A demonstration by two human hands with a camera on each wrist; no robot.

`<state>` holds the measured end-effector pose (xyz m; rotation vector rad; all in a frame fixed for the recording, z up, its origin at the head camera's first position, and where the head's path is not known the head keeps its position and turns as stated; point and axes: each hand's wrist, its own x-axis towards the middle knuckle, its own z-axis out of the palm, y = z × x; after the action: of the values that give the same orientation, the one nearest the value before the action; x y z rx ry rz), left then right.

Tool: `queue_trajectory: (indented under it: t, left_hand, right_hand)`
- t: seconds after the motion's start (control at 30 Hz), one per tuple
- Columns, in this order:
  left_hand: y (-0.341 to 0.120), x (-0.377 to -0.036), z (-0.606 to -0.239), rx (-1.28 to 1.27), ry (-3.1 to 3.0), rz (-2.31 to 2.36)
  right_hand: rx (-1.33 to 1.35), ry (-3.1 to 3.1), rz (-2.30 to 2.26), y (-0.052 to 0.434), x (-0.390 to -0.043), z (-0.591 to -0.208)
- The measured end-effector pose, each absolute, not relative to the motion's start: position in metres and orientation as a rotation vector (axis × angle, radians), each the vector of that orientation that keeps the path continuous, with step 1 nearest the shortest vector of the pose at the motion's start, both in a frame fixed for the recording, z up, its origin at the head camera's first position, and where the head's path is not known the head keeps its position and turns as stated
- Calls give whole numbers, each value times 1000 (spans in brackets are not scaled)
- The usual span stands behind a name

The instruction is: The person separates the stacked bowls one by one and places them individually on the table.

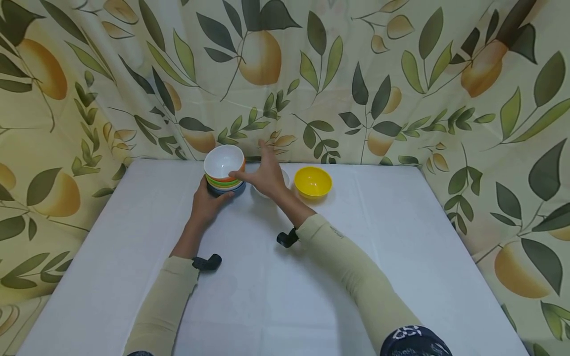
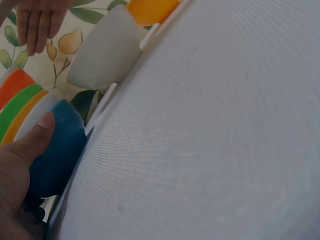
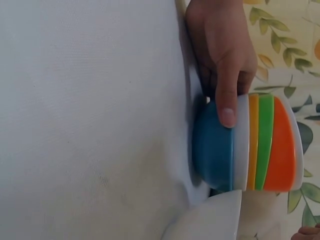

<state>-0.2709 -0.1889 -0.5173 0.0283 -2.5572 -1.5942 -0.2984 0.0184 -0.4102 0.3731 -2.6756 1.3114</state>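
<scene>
A: Head view: white tabletop (image 1: 276,287), leaf-and-fruit curtain (image 1: 401,74) behind and at both sides.

B: Bowl count?

A: One stack of bowls (image 1: 224,171) at 12 o'clock: blue at base, then white, yellow, green, orange rims. White bowl (image 1: 285,176) and yellow bowl (image 1: 313,182) single, toward 1 o'clock.

B: Hands?

A: Left hand (image 1: 207,203) grip clamped on stack base. Right hand (image 1: 265,174) fingers spread, thumb at the stack's top rim.

white-clothed table (image 1: 401,257), leaf-and-fruit print curtain (image 1: 401,74) behind, soft even light
</scene>
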Motion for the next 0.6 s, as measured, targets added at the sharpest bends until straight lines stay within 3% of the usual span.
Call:
queue_trajectory:
  t: [0.6]
  left_hand:
    - [-189, -270, -516, 25, -2568, -1582]
  right_hand:
    - [450, -2758, 1210, -1, -301, -414]
